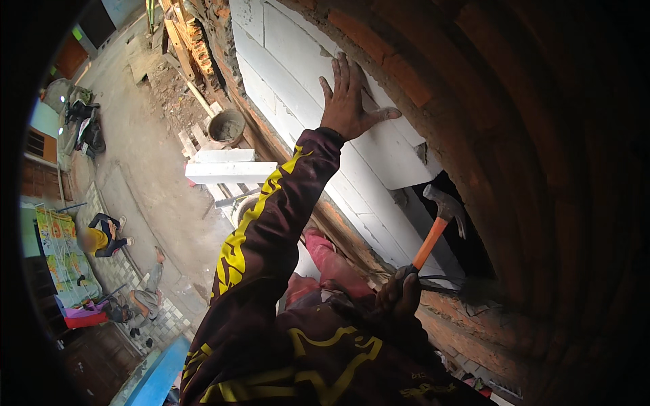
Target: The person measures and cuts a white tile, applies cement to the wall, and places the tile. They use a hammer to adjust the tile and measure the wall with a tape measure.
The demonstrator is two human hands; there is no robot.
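Note:
My left hand [351,101] lies against a wall of white blocks [298,74], its fingers stretched and the thumb spread to the side. Its arm reaches up in a dark sleeve with yellow marks. In my right hand [398,294] is a claw hammer [431,242], gripped low on its orange and black handle. The grey hammer head points up, beside a dark gap [450,193] between the white blocks and the red brickwork [433,81]. Part of the right hand's fingers is in shadow.
Below the wall stand a bucket of grey mortar [227,126] and loose white blocks [230,172] on a wooden pallet [193,142]. Two people [101,237] sit across the lane at the left. A motorbike [87,128] is parked further up. Thin rods stick out near my right hand.

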